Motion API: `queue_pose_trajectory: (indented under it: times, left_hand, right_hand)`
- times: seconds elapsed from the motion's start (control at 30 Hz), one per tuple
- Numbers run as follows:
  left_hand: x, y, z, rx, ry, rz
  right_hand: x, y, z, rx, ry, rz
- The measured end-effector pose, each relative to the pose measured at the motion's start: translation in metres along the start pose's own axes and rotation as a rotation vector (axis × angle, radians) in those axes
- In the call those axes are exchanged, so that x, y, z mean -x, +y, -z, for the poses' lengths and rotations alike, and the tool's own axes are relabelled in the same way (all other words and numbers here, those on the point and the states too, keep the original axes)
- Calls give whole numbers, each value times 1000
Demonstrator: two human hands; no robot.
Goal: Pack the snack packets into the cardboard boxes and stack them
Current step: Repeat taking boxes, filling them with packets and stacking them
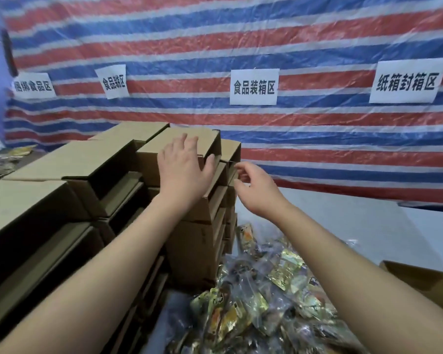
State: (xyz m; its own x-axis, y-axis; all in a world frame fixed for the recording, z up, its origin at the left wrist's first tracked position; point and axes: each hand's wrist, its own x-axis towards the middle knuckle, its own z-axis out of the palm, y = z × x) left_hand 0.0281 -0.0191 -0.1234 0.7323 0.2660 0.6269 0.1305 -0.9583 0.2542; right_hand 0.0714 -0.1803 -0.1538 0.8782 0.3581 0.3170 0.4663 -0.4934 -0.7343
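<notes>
Many boxes (197, 241) already stand stacked, the left hand (184, 164) pressing flat-fingered on the top box (164, 146) while the right hand (253, 185) hovers loosely curled and empty, yet a heap of packets (266, 302) below remains unpacked.

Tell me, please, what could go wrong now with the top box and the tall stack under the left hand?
1. The top box sits high on a narrow stack, and the left hand presses flat on it; a sideways push may tip the stack.
2. Falling boxes could land on the snack packets piled at its foot.
3. The right hand hovers beside the stack and holds nothing, so it may not steady it in time.
</notes>
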Motion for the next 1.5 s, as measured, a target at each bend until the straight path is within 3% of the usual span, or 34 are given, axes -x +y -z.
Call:
queue_pose_trajectory:
  times: [0.2,0.4,0.53,0.7,0.9,1.13,1.3,1.5]
  left_hand:
    - [-37,-3,-25,-269,-136,-35]
    - [-38,-4,-34,-248,-141,-15]
    - [-35,-1,-15,-82,-33,-53]
    - [-31,24,39,313,74,-137]
    - [-24,66,72,757,-191,-66]
    - [14,97,26,958,-525,70]
    - [97,108,-41,1056,-847,298]
    - [211,92,-100,1017,-982,572]
  right_hand:
    - [-37,-16,2,-101,-19,-92]
    - [-46,-19,7,-125,-4,-104]
    - [-50,-21,15,-162,12,-111]
    - [-61,-31,60,-145,255,-41]
    - [-41,-33,141,327,329,33]
    - [32,8,180,788,48,-88]
    - [114,79,146,878,-18,-274]
    - [200,151,80,752,-275,-521]
